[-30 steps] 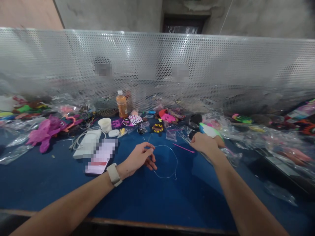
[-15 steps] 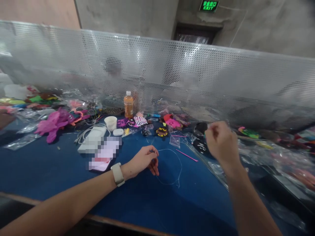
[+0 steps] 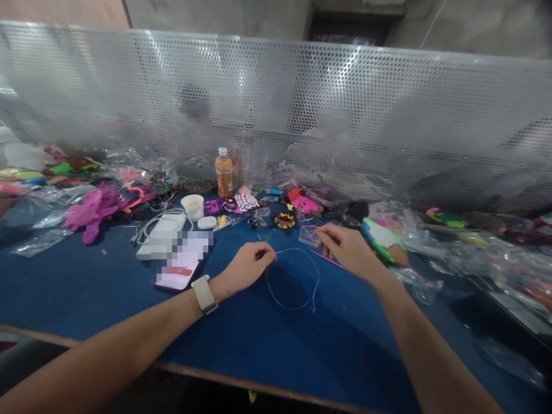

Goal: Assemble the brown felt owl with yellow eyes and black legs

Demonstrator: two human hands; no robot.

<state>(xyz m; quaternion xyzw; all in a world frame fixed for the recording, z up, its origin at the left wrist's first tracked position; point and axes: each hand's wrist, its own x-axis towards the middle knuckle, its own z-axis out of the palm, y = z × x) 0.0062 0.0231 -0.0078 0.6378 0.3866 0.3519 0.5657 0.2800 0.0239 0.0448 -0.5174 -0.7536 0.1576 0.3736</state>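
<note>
My left hand (image 3: 249, 265), with a pale watch on its wrist, has thumb and forefinger pinched on a thin white thread (image 3: 318, 282). The thread lies in a loose loop on the blue tabletop, to the right of that hand. My right hand (image 3: 342, 248) is over the table across from it, its fingers loosely bent and apart, with nothing visible in them. Beneath its fingertips lie a small clear bag (image 3: 306, 236) and a thin pink strip (image 3: 326, 259). Just right of it is a green, white and brown felt-like piece (image 3: 385, 240).
A phone (image 3: 186, 260), a white box with a cable (image 3: 160, 236), a white cup (image 3: 192, 207) and an orange drink bottle (image 3: 224, 175) stand left of centre. Colourful pieces and plastic bags line a perforated metal screen (image 3: 267, 98). The table's front edge (image 3: 224, 376) is near me.
My right hand has moved left and its fingers have loosened. The green and white piece now shows beside it. My left hand stays pinched at the thread loop. The view has tipped down.
</note>
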